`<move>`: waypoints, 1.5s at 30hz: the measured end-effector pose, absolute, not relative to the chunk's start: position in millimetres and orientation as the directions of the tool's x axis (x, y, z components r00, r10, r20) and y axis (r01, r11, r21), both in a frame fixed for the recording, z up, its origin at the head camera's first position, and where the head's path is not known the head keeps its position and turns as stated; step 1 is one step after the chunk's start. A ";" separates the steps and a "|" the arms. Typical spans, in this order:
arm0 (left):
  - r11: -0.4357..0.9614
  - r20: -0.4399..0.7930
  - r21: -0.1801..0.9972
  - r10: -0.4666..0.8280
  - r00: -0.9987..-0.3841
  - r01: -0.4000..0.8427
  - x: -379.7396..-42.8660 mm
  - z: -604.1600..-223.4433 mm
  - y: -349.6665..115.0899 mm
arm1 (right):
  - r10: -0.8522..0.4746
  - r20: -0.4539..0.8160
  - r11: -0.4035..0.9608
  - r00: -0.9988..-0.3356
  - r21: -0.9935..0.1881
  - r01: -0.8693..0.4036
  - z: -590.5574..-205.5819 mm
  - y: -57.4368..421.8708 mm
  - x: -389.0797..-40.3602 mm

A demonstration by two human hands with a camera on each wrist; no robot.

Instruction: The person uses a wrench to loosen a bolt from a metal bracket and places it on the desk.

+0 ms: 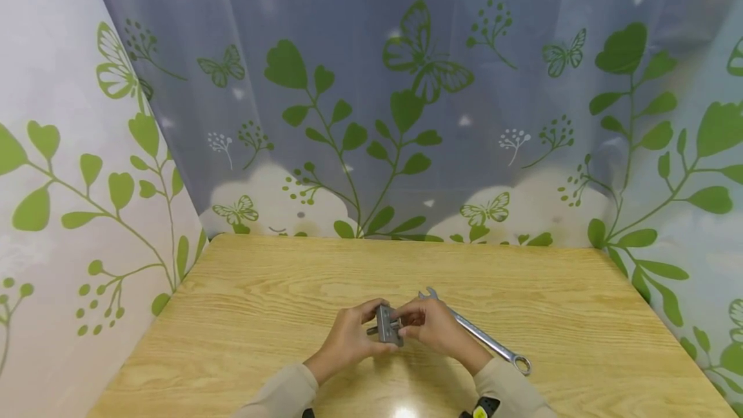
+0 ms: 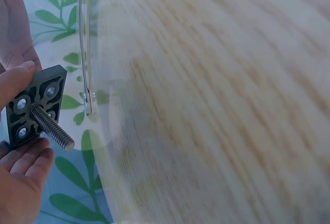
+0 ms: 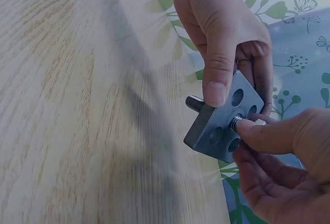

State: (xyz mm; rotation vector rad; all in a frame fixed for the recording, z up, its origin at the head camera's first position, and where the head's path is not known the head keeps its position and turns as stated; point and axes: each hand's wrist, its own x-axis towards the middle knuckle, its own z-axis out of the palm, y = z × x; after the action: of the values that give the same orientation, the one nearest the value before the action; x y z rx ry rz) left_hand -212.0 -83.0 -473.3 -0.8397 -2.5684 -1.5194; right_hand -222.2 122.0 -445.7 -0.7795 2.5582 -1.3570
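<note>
My left hand [image 1: 347, 335] holds a square grey metal plate [image 1: 385, 326] by opposite edges, thumb on one side and fingers on the other, above the table. In the right wrist view the plate [image 3: 203, 128] shows round holes around its centre. A threaded bolt [image 2: 54, 128] runs through the middle and juts out of the ribbed face, as the left wrist view shows. My right hand [image 1: 432, 326] pinches the bolt's other end between thumb and fingers, hiding most of that end. Behind the right hand, a combination wrench [image 1: 487, 338] lies on the table, partly covered by the hand.
The wood-grain table [image 1: 261, 289] spreads around both hands. A curtain [image 1: 360, 115] printed with leaves and butterflies hangs along its back edge, with similar patterned sheets at the left and right.
</note>
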 end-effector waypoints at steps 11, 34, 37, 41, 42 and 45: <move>0.424 0.300 0.773 0.411 -0.861 0.472 -211.8 -471.1 -82.1 | -0.457 0.029 0.522 -0.889 -0.801 -0.294 -445.2 122.4 -220.1; 0.396 0.309 0.785 0.417 -0.855 0.476 -213.2 -469.3 -82.1 | -0.494 0.150 0.464 -0.857 -0.788 -0.405 -442.9 122.2 -222.3; 0.399 0.317 0.779 0.416 -0.852 0.484 -213.3 -469.9 -82.6 | -0.491 0.124 0.482 -0.862 -0.785 -0.388 -442.0 123.2 -221.6; 0.403 0.316 0.777 0.415 -0.853 0.483 -213.4 -470.5 -83.5 | -0.478 0.077 0.534 -0.875 -0.766 -0.358 -442.2 125.4 -221.1; 0.405 0.314 0.777 0.414 -0.855 0.482 -213.4 -470.6 -83.6 | -0.472 0.068 0.543 -0.879 -0.763 -0.351 -442.5 125.7 -221.1; 0.407 0.309 0.780 0.409 -0.859 0.475 -213.4 -470.7 -83.7 | -0.457 0.047 0.551 -0.888 -0.769 -0.324 -443.6 125.4 -221.7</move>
State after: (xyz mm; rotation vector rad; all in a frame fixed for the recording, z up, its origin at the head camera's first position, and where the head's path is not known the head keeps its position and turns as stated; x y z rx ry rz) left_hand -213.4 -83.7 -470.7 -0.8107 -2.5769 -1.4648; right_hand -221.7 125.4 -443.6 -0.6668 2.6234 -1.2517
